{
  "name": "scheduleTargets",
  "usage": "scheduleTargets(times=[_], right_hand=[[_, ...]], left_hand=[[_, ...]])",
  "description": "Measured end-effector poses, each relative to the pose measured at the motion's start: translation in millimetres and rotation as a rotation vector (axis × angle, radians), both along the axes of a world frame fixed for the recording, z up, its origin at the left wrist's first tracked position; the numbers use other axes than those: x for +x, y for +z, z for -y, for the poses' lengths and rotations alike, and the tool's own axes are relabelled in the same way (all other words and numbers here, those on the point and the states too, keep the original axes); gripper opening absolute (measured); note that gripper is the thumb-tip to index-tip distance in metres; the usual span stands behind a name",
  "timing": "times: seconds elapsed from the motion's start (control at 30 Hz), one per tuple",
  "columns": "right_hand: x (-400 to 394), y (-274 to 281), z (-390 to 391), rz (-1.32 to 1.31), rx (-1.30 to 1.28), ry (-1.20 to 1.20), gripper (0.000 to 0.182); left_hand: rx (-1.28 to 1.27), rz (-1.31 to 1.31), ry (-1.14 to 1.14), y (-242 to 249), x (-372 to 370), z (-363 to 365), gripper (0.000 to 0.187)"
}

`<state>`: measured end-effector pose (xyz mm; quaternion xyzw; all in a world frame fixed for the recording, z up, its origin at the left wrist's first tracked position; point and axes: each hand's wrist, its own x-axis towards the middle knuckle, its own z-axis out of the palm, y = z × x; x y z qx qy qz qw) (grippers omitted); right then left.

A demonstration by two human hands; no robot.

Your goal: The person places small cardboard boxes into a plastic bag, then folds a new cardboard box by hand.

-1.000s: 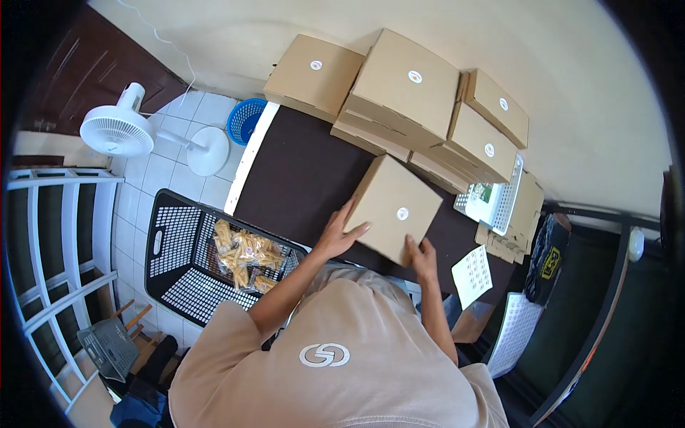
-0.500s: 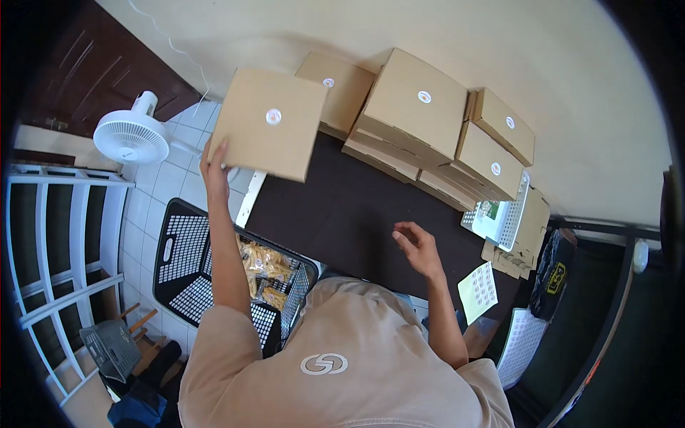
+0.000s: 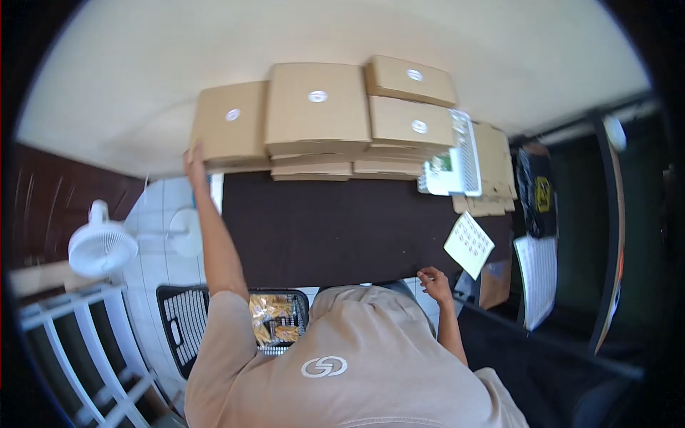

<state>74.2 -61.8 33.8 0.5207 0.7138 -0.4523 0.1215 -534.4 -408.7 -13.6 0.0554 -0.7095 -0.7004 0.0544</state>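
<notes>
My left hand [image 3: 194, 165] grips the left front edge of a brown cardboard box [image 3: 222, 134] with a round white sticker on its lid. That box sits at the left end of the row against the wall, on top of what seems another box. Right beside it stands a taller pile topped by a large cardboard box [image 3: 317, 118], also stickered. My right hand [image 3: 434, 284] hangs by the table's front edge, holding nothing, its fingers loosely bent and apart. The sticker sheet [image 3: 469, 245] lies to the right of that hand.
Smaller boxes [image 3: 410, 121] are piled at the right beside a white plastic basket [image 3: 467, 153] and flat cardboard [image 3: 496, 164]. The dark tabletop [image 3: 321, 228] spans the middle. A black crate [image 3: 303, 303] holds bagged yellow food. A white fan [image 3: 102, 246] stands left.
My left hand has carried the box forward from the air onto the left end of the row. My right hand has drawn back to the table's front edge. The view has turned.
</notes>
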Motion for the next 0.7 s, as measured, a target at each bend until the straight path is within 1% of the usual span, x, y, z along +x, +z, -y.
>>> scheduleTargets(times=[0.03,0.07,0.1,0.13,0.17,0.2,0.23,0.3,0.37,0.4,0.43,0.47,0.5,0.53,0.57,0.63,0.67,0.7], right_hand=[[16,-6,1,0.062,-0.040,-0.025,0.037],[33,-18,-1,0.066,-0.060,-0.045,0.041],[44,-29,-3,0.112,-0.100,-0.066,0.041],[52,-35,-3,0.124,-0.105,-0.076,0.041],[58,-40,-4,0.134,-0.112,-0.084,0.041],[63,-41,-6,0.139,-0.103,-0.084,0.040],[66,-41,-7,0.146,-0.097,-0.080,0.040],[68,-35,-11,0.122,-0.113,-0.164,0.038],[70,-24,-18,0.044,-0.051,-0.298,0.033],[75,-25,-26,0.037,-0.048,-0.316,0.033],[84,-29,-37,0.055,0.193,-0.374,0.031],[92,-34,-46,0.077,0.431,-0.426,0.031],[102,-45,-57,0.138,0.825,-0.442,0.038],[108,-37,-67,0.190,0.853,-0.569,0.041],[116,-34,-79,0.187,0.845,-0.580,0.041],[134,-33,-100,0.214,0.890,-0.821,0.044],[137,-38,-108,0.214,0.880,-0.832,0.044],[142,-45,-119,0.119,0.685,-1.076,0.040]], left_hand=[[0.064,0.035,0.004,-2,-2,-1,0.046],[0.028,0.026,0.009,-13,-8,3,0.042],[0.139,0.043,0.026,-34,-20,6,0.042],[0.126,0.023,0.023,-39,-19,8,0.043],[0.093,0.060,0.046,-35,-16,6,0.044],[0.114,0.083,0.044,-26,-8,4,0.043],[0.066,0.163,0.048,-36,-17,12,0.052],[-0.022,0.286,0.055,-6,5,4,0.067],[-0.024,0.353,0.055,-4,0,5,0.063],[-0.060,0.309,0.107,6,7,-1,0.060],[-0.099,0.264,0.162,12,14,-3,0.058],[-0.048,0.152,0.215,11,19,0,0.061],[0.004,0.038,0.268,8,22,5,0.064],[0.036,0.008,0.328,22,37,3,0.063],[0.068,-0.022,0.387,47,68,-8,0.061],[0.107,-0.146,0.522,93,143,-55,0.054],[0.046,-0.147,0.537,78,153,-55,0.052],[-0.011,-0.146,0.552,54,166,-55,0.049]])
